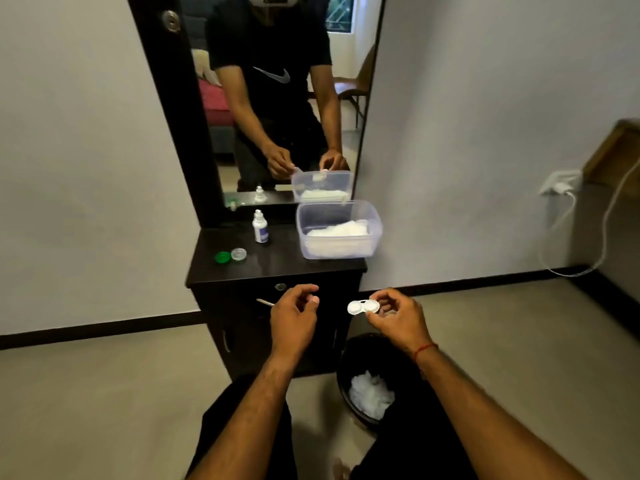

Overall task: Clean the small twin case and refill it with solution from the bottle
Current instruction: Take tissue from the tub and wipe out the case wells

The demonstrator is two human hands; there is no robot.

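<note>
My right hand [398, 318] pinches the small white twin case [360, 307] by its right well, in front of the dark cabinet and above the bin. Both wells face up with no caps on them. My left hand [294, 315] is curled beside it, a short gap to the left, with a thin pale tool [265, 302] sticking out of its left side. The solution bottle [260, 227], white with a blue label, stands upright on the cabinet top [277, 261]. A green cap [222, 257] and a clear cap [238, 253] lie side by side to the bottle's front left.
A clear plastic tub [337, 249] holding white wadding sits at the cabinet top's right. A black bin [346, 368] with white waste in it stands on the floor below my right hand. A mirror [277, 98] rises behind the cabinet. A white cable [604, 237] hangs on the right wall.
</note>
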